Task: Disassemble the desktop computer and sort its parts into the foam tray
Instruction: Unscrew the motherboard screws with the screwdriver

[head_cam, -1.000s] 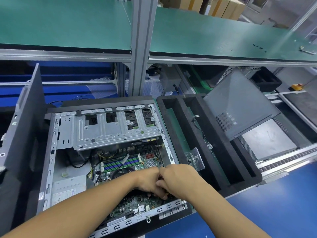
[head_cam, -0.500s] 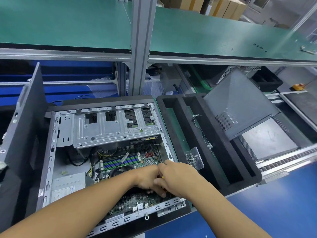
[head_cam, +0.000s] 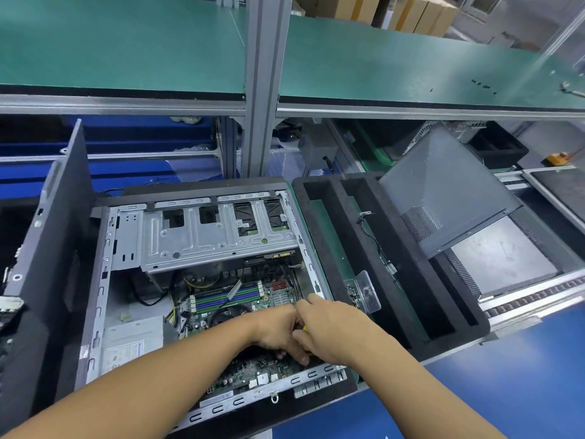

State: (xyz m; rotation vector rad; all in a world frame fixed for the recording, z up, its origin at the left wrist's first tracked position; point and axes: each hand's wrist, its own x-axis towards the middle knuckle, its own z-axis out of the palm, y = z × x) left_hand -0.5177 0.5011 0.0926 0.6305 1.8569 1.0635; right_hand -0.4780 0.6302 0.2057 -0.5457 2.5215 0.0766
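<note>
Left hand (head_cam: 278,334) and right hand (head_cam: 332,331) touching, both curled, low over the motherboard (head_cam: 250,372); their hold hidden

no legible text, power supply label (head_cam: 126,350) blurred

An electronics disassembly line: green-matted workbench (head_cam: 126,52), aluminium frame post (head_cam: 262,90), conveyor (head_cam: 538,299), stacked cartons (head_cam: 411,14)

Item under curled fingers (head_cam: 303,359) hidden
</note>
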